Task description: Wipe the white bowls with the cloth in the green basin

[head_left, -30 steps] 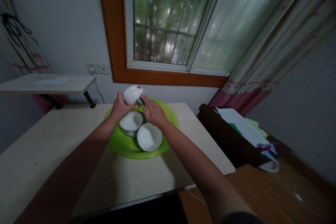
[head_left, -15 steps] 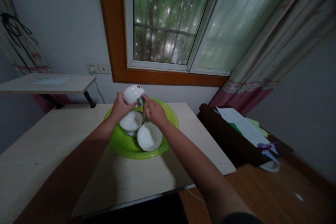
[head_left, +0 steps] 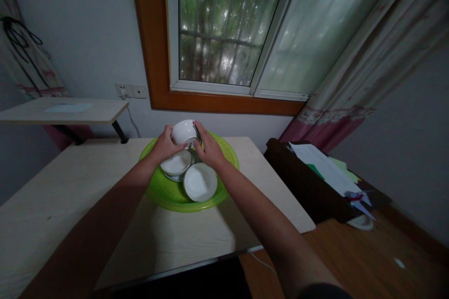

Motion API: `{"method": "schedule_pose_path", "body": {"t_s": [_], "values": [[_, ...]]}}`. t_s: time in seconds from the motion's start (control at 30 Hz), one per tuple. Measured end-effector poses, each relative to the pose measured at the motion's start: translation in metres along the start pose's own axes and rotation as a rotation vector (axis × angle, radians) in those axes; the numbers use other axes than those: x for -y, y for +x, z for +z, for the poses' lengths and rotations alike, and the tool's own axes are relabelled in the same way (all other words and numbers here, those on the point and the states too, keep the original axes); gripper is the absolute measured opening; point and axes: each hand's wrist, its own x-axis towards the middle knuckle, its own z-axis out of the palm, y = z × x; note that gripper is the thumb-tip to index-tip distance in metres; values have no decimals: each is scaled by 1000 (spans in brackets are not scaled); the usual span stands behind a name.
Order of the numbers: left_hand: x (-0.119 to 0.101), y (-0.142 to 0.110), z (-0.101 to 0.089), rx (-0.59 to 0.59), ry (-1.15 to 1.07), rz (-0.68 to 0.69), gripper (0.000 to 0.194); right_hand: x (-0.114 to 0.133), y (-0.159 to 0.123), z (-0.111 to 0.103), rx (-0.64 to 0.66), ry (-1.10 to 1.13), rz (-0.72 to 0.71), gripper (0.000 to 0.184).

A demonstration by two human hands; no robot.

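Observation:
Both my hands hold a white bowl [head_left: 183, 131] above the back of a green basin [head_left: 164, 197]. The bowl is tilted on its side, with a small red mark near its right edge. My left hand [head_left: 164, 146] grips it from the left, thumb underneath. My right hand [head_left: 211, 152] closes on its right side, fingers at the rim. Below, a second white bowl [head_left: 175, 163] sits at the basin's left, above a dish that shows only in part. Another white bowl [head_left: 200, 183] rests at the front right. A greyish thing between them is partly hidden by my right hand.
The basin stands on a pale wooden table [head_left: 115, 224] near the wall. A raised shelf [head_left: 94, 111] is at the back left. Right of the table, papers [head_left: 326, 168] lie on a dark brown piece of furniture [head_left: 294, 187]. A window [head_left: 231, 32] is ahead.
The held bowl has moved right and slightly down, and its tilt has changed. My left hand has moved right with it, and my right fingers now reach higher along its right side.

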Motion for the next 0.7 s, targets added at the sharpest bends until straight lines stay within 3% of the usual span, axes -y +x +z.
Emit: {"method": "schedule_pose_path", "body": {"t_s": [0.37, 0.57, 0.7], "values": [[-4, -2, 0, 103, -53, 116, 62, 14, 1, -2, 182, -87, -290, 58], [-9, -3, 0, 106, -17, 145, 61, 12, 3, -1, 111, -84, -222, 46], [-9, -3, 1, 90, 3, 137, 62, 7, 4, -3, 37, -33, -131, 50]]}}
